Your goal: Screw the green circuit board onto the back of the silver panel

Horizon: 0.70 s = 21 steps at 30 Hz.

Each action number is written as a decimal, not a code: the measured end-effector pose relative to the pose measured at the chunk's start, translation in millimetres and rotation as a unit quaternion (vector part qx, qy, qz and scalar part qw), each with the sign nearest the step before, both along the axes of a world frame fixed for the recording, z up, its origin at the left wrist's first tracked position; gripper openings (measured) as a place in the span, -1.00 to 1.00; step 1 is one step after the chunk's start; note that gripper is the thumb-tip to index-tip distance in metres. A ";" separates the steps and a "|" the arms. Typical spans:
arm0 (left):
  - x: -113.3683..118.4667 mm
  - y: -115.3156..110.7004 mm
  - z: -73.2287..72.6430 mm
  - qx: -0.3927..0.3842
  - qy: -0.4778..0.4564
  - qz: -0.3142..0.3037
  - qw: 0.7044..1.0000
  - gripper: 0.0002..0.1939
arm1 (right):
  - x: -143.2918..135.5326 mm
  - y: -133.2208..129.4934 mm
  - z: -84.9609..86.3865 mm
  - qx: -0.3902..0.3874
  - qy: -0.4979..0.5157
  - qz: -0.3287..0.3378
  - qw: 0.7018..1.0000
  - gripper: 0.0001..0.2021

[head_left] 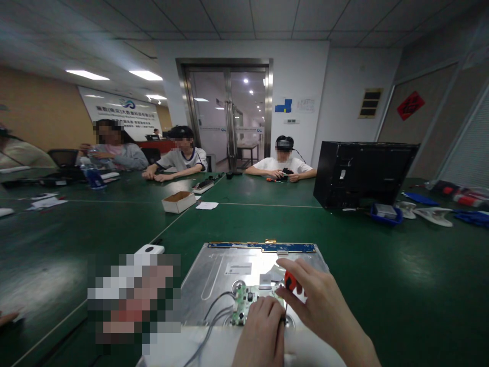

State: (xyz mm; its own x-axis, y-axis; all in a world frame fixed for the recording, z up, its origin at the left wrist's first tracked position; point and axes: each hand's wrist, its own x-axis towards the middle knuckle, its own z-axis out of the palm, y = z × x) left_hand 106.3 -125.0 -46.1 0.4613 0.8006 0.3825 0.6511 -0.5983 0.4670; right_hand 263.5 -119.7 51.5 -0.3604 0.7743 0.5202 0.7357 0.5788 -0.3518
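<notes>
A silver metal panel lies in front of me, with a blue strip board along its far edge. On it sits a green circuit board, with dark and grey cables at its left. My right hand holds the orange-red handle of a screwdriver, its shaft pointing down at the board's right end. My left hand rests over the near part of the board, fingers together beside the shaft; what they hold, if anything, is hidden.
An open white box stands on the green table beyond the panel. At the right are a large black casing and a blue tray. Several people sit across the table. A pixelated area covers the left foreground.
</notes>
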 end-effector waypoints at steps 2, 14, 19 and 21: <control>-0.5 0.0 0.2 0.000 0.002 -0.003 1.000 -0.77 | 0.2 -1.9 1.0 -0.016 0.010 0.010 1.000 -0.61; -1.2 -0.7 2.4 -0.018 -0.002 -0.011 1.000 -0.78 | 0.0 -3.0 2.0 -0.029 0.044 0.039 0.998 -0.40; -1.5 0.1 1.8 -0.007 -0.001 -0.011 1.000 -0.78 | 0.6 -0.7 -1.9 -0.016 0.035 0.029 0.999 -0.60; -1.8 0.5 0.9 -0.001 0.001 -0.009 1.000 -0.80 | 0.5 -0.4 -2.2 -0.011 0.025 0.022 0.999 -0.68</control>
